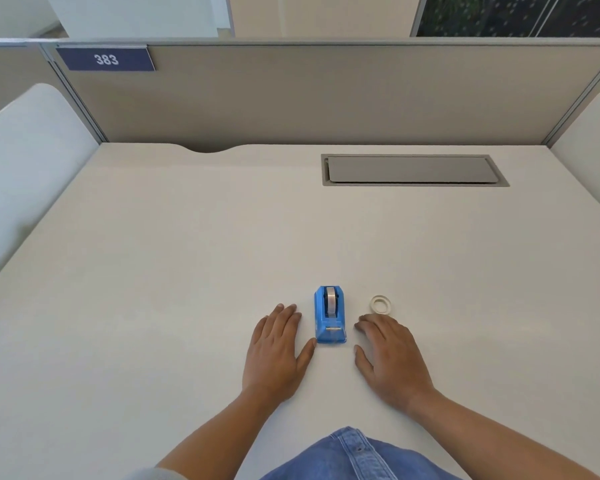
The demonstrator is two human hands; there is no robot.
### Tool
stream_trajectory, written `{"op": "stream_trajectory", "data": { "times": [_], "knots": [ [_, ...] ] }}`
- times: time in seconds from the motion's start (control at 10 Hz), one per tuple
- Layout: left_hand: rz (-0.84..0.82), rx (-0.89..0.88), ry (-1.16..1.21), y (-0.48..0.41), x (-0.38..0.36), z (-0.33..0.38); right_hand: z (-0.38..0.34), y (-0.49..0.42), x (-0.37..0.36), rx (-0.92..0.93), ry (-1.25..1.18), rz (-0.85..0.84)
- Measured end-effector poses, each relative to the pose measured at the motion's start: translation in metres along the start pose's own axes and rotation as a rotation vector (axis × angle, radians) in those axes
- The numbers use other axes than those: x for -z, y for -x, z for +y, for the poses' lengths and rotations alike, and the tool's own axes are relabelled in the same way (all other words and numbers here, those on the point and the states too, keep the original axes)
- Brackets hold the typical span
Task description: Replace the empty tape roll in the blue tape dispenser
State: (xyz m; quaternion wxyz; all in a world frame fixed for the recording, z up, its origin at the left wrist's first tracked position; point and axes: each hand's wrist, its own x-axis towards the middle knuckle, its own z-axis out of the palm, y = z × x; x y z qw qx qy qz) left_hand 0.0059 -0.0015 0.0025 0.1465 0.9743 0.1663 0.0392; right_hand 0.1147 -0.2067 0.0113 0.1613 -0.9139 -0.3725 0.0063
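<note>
The blue tape dispenser [329, 315] stands on the white desk [187, 271] with a tape roll seated in its cradle and its cutter end facing me. A small pale ring, a tape roll or core [381, 304], lies flat on the desk just right of it. My left hand [278, 351] rests palm down to the left of the dispenser, thumb close to its near corner. My right hand [392, 355] lies palm down to the right, fingertips just short of the ring. Neither hand holds anything.
A grey cable hatch [413, 169] is set into the desk at the back right. A beige partition [326, 95] with a "383" plate [106, 59] closes the far side. White side panels [25, 161] flank the desk.
</note>
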Motion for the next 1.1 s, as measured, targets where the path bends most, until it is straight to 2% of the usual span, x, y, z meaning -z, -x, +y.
{"op": "stream_trajectory", "data": {
  "times": [0.1,0.3,0.8,1.1],
  "knots": [
    [0.005,0.007,0.001,-0.0002,0.0001,0.0001,0.0013,0.0,-0.0034,-0.058,-0.003,-0.034],
    [-0.033,0.012,-0.012,-0.0014,-0.0025,-0.0009,0.002,-0.0017,-0.0067,-0.053,0.045,-0.107],
    [-0.057,0.016,0.056,-0.0022,-0.0056,-0.0022,0.0024,-0.0022,-0.007,-0.052,0.082,-0.148],
    [-0.089,0.024,0.107,-0.0048,-0.0049,-0.0005,0.0005,-0.0017,0.0001,-0.019,-0.081,-0.08]
  ]
}}
